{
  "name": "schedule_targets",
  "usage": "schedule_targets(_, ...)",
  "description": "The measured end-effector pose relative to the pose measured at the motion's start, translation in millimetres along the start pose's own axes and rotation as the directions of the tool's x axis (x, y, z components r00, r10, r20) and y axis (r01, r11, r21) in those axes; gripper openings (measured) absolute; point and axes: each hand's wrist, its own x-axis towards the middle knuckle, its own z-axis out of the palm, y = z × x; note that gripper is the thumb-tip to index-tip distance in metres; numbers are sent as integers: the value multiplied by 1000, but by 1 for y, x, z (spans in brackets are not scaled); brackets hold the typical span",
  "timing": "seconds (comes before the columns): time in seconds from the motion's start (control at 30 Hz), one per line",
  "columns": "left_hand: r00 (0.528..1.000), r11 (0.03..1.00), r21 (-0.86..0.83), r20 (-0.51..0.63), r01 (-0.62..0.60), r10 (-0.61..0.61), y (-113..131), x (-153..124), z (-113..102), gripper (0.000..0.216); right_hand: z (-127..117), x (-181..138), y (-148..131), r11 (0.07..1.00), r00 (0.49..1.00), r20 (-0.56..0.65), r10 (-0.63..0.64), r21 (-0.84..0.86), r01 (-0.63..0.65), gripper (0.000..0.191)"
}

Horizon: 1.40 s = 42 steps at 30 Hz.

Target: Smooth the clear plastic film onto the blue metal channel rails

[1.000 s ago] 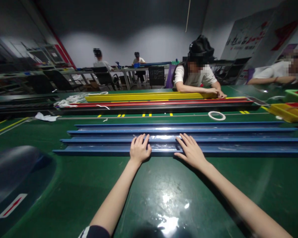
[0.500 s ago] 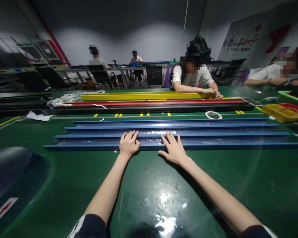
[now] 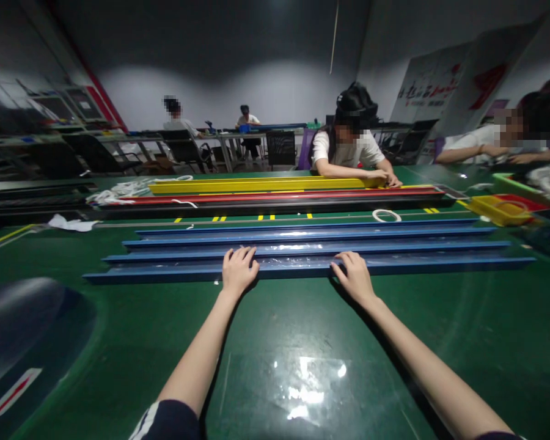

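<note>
Several long blue channel-shaped profiles (image 3: 293,269) lie side by side across the green table, with clear shiny film showing in their troughs. On the nearest one, left of its middle, rests my left hand (image 3: 239,270), palm down with fingers apart and reaching over the front rail. Farther right, my right hand (image 3: 356,278) lies over the same front profile; its fingers are bent and closer together, with the thumb apart at the near rail. Neither hand visibly grips anything. The fingertips of the right hand are partly hidden in the trough.
Behind lie red-and-black profiles (image 3: 275,200) and a yellow profile (image 3: 256,186), where a co-worker (image 3: 348,150) leans in. A white ring (image 3: 387,216) sits right of centre. Bins (image 3: 499,211) stand at right, a dark curved object (image 3: 32,336) at near left.
My right hand has slid right along the front profile, its fingers drawing closer together. My left hand stays in about the same place. The view has turned slightly.
</note>
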Motion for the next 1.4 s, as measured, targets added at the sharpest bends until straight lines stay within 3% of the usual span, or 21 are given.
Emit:
schedule_targets(0.17, 1000, 1000, 2, -3, 1, -1, -1, 0, 1, 39, 1, -2, 26, 991, 999, -31, 15, 137, -10, 26)
schedule_targets(0.47, 999, 999, -8, 38, 33, -33, 2, 1, -2, 40, 14, -3, 11, 976, 986, -76, 148, 175, -133, 16)
schedule_targets(0.7, 986, 986, -35, -48, 160, -162, 2, -5, -13, 37, 21, -10, -27, 978, 985, -27, 170, 129, -165, 11)
schedule_targets(0.87, 996, 995, -91, -72, 37, -44, 36, -6, -17, 30, 33, -16, -76, 965, 983, 9, 181, 190, -180, 12)
schedule_targets(1.07, 987, 990, -94, 117, -102, 113, 85, -5, -21, 31, 46, -25, -124, 965, 984, 38, 176, 191, -180, 13)
schedule_targets(1.23, 983, 997, -54, 172, -49, 58, 89, -4, -23, 37, 43, -29, -128, 961, 985, 56, 161, 218, -170, 14)
schedule_targets(1.4, 981, 998, -39, 183, -54, 60, 86, -2, -24, 39, 30, -30, -118, 983, 996, 92, 15, 182, -31, 18)
